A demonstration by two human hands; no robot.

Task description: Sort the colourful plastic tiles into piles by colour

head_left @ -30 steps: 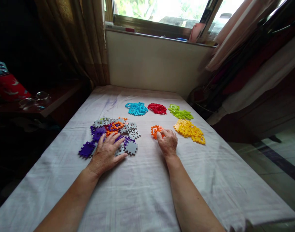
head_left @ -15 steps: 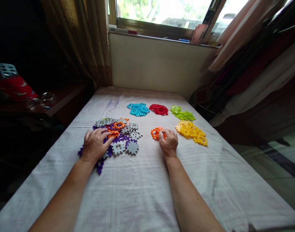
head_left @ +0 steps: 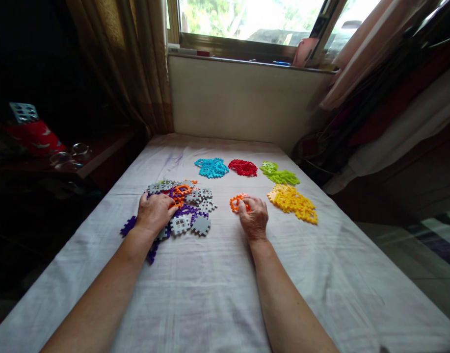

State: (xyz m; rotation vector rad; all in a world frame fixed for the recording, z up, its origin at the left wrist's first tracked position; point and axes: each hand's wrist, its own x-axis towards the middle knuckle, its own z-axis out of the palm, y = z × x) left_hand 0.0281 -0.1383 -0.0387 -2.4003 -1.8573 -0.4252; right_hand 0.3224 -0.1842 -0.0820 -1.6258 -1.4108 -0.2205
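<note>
**Left hand (head_left: 154, 213) at a jumbled heap of purple, grey and orange notched plastic tiles (head_left: 201, 225); right hand (head_left: 254, 216) at a small cluster of orange notched plastic pieces (head_left: 235, 201)**

Head view, my only feed: I take the orange cluster as the centre of my dial. It sits on a pale, faintly checked fabric cover (head_left: 210, 299). My right hand is at about four o'clock, fingers curled in and thumb close to the index finger, right against the pieces. The jumbled heap lies at nine o'clock. My left hand rests over its left part, fingers bent and thumb drawn near them, tips beside orange pieces. From here I can't tell whether either hand has a piece pinched, since the knuckles hide the undersides.

Sorted by colour, a sky-blue pile of notched plastic pieces (head_left: 212, 168) lies near eleven, a deep-red one (head_left: 243, 167) at twelve, a lime-green one (head_left: 285, 177) at two and a golden-yellow one (head_left: 293, 203) at three.
</note>
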